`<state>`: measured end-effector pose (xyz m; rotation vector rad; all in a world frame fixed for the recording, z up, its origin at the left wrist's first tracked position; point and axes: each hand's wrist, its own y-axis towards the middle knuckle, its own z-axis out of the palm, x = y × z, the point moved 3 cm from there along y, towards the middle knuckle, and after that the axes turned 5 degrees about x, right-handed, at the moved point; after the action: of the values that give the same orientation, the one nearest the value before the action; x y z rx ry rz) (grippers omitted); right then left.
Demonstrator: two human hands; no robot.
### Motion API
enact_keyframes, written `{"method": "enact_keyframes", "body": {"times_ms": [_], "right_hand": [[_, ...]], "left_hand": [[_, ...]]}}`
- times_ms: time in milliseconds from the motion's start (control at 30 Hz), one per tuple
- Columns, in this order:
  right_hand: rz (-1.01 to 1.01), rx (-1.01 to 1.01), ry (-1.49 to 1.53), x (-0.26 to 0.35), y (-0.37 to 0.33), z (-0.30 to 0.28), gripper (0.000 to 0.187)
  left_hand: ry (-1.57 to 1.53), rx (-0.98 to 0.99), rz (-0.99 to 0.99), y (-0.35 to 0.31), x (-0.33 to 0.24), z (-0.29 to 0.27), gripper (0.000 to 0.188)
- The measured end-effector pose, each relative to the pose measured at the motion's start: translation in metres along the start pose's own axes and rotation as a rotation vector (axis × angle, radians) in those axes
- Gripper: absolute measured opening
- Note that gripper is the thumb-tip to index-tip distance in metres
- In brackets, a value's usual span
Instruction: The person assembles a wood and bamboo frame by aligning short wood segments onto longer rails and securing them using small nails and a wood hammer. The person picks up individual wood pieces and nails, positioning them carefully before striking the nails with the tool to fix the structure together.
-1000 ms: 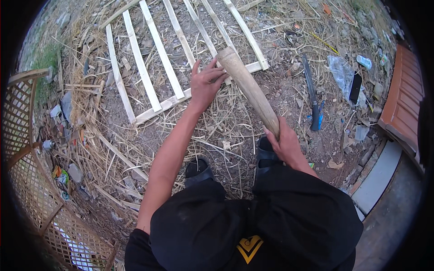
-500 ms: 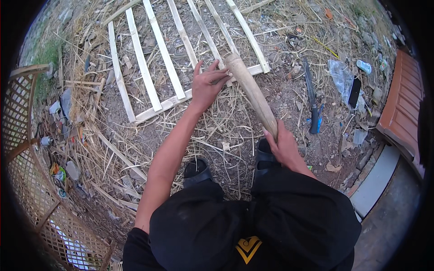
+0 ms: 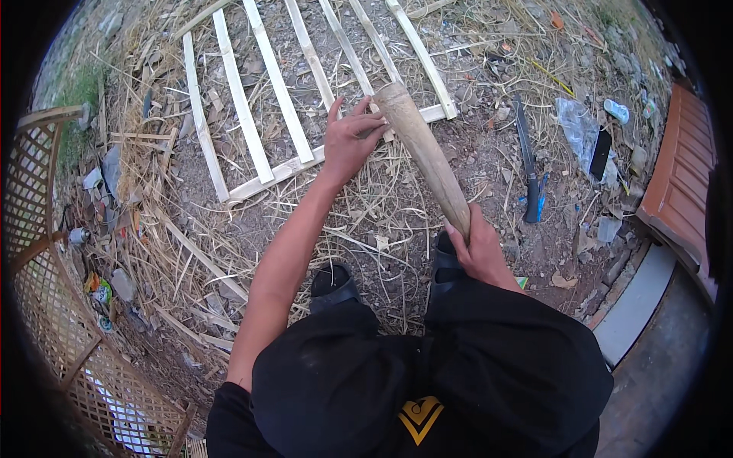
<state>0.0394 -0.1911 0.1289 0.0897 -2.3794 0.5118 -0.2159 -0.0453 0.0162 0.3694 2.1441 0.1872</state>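
A thick, round wooden club [image 3: 427, 156] slants from my right hand up toward the lattice frame. My right hand [image 3: 484, 244] is wrapped round its narrower near end. The broad far end hangs beside the fingertips of my left hand [image 3: 353, 145]. That hand is closed in a pinch above the near crossbar; whatever is in it, if anything, is too small to make out or hidden. Under it lies a flat frame of pale wooden slats, with several long slats [image 3: 278, 88] running away from me and a crossbar [image 3: 282, 172] joining some near ends.
A long knife with a black handle [image 3: 531, 200] lies to the right, near a clear plastic bag [image 3: 578, 130]. Thin wood shavings [image 3: 366, 210] litter the ground. A brown lattice panel [image 3: 72, 324] stands at left. At right are reddish-brown panels [image 3: 683, 164].
The club's far end has shifted slightly left and toward me, close to my left fingertips. Both hands keep nearly the same places.
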Motion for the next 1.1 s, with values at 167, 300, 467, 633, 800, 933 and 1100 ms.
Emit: {"method": "enact_keyframes", "body": {"times_ms": [167, 300, 467, 633, 800, 933, 1100], "right_hand": [[0.049, 0.018, -0.006, 0.0, -0.001, 0.001, 0.042], [-0.058, -0.004, -0.045, -0.002, -0.002, -0.004, 0.042], [0.046, 0.013, 0.072, 0.006, 0.004, -0.008, 0.041], [0.009, 0.025, 0.0, -0.009, 0.002, -0.005, 0.038], [0.012, 0.036, 0.164, 0.014, 0.004, -0.014, 0.037], [0.016, 0.03, 0.141, 0.015, 0.005, -0.014, 0.038], [0.034, 0.044, 0.086, 0.009, 0.003, -0.01, 0.04]], "left_hand": [[0.007, 0.0, 0.021, -0.002, -0.002, 0.0, 0.01], [0.012, 0.025, -0.012, 0.002, -0.001, 0.003, 0.011], [0.011, -0.003, 0.0, -0.001, 0.0, 0.0, 0.01], [0.051, 0.039, -0.012, 0.002, -0.001, 0.005, 0.01], [0.01, -0.008, 0.002, -0.003, 0.0, 0.001, 0.014], [0.01, 0.009, -0.012, 0.0, 0.0, 0.004, 0.015], [0.02, 0.027, -0.008, 0.0, -0.002, 0.005, 0.015]]}}
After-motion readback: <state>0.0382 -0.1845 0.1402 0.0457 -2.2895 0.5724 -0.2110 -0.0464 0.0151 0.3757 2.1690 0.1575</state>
